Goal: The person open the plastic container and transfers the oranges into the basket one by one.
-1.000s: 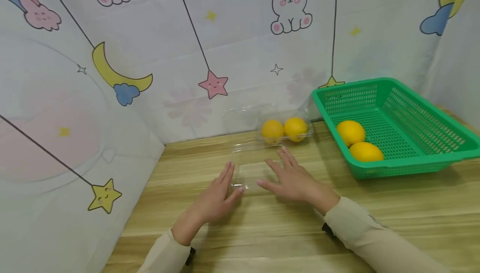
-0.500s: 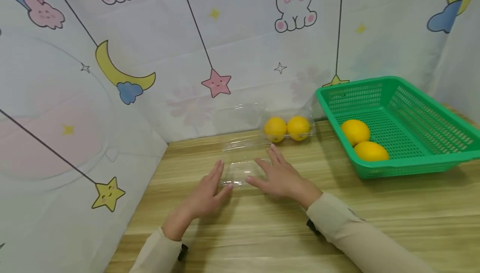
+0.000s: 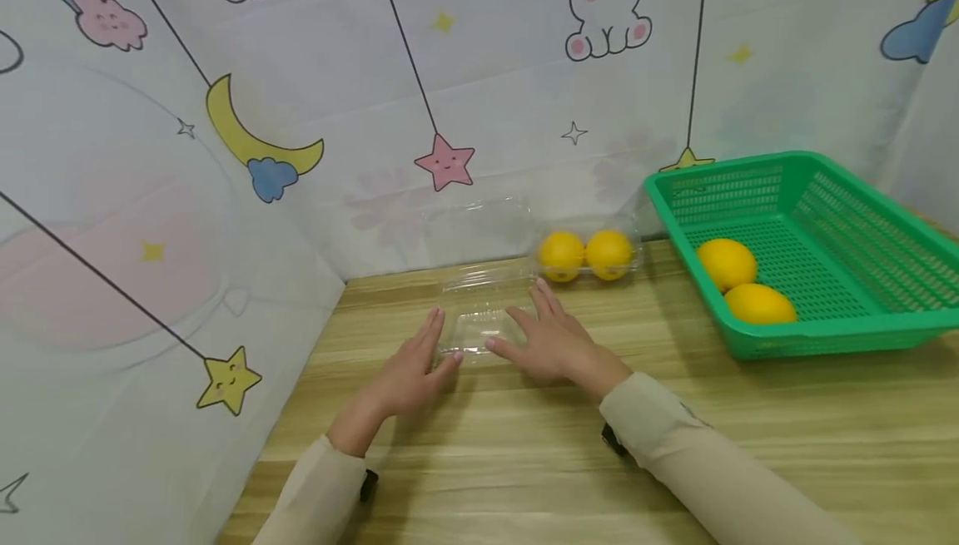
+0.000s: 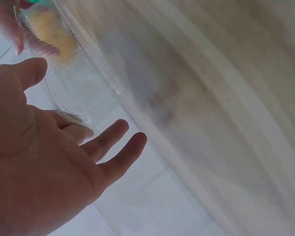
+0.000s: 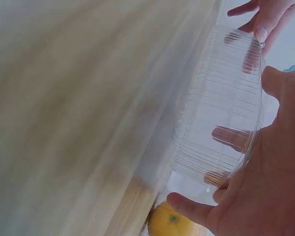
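Note:
A clear plastic clamshell box [image 3: 487, 322] stands on the wooden table, its lid [image 3: 477, 233] raised against the wall cloth. My left hand [image 3: 410, 374] is at the box's left side, thumb spread towards the near edge. On the right side lies my right hand [image 3: 554, 347], fingers extended along the wall of the box. In the right wrist view, the ribbed box [image 5: 219, 108] sits between both hands, and some fingers show through the plastic. Just right of it, another clear box holds two oranges [image 3: 562, 256], one beside the other.
A green plastic basket [image 3: 832, 337] stands at the right with two oranges [image 3: 727, 265] against its left side. White patterned cloth [image 3: 375, 154] rises behind and to the left of the table [image 3: 479, 453].
Both hands have slid the clear box left and back towards the wall, away from the filled box. The head view has shifted slightly. The basket and oranges stay put.

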`<state>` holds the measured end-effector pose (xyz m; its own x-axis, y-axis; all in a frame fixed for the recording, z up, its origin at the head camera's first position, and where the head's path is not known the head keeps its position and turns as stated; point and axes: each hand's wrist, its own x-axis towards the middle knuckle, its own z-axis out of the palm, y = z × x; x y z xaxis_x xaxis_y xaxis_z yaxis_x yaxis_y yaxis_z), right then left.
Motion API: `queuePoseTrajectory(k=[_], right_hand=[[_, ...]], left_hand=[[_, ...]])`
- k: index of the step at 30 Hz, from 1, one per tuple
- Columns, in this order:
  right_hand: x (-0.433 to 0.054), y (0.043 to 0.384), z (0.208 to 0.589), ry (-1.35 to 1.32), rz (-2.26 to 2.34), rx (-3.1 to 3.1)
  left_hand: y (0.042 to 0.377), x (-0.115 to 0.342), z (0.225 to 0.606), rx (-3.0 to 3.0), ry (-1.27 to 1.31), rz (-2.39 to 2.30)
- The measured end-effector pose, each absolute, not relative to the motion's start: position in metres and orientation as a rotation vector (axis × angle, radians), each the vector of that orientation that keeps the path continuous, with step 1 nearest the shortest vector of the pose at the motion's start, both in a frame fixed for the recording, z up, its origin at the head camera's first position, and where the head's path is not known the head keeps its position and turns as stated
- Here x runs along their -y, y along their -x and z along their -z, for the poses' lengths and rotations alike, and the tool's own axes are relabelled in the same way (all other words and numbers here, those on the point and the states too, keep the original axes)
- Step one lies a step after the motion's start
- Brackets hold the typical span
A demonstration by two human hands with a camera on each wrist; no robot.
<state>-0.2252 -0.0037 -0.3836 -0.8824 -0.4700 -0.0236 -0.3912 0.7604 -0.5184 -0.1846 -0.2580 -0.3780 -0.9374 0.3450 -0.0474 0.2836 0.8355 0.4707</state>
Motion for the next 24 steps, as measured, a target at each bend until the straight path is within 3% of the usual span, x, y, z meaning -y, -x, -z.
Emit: queuePoseTrajectory(k=[15, 24], right_hand=[[0.007, 0.255, 0.386, 0.686, 0.798, -2.824], [0.021, 0.267, 0.389, 0.955, 0.877, -2.753]], left_hand=[[0.216, 0.258, 0.376, -2.879, -0.518, -0.724], [0.213, 0.282, 0.379, -2.971, -0.44, -0.694]])
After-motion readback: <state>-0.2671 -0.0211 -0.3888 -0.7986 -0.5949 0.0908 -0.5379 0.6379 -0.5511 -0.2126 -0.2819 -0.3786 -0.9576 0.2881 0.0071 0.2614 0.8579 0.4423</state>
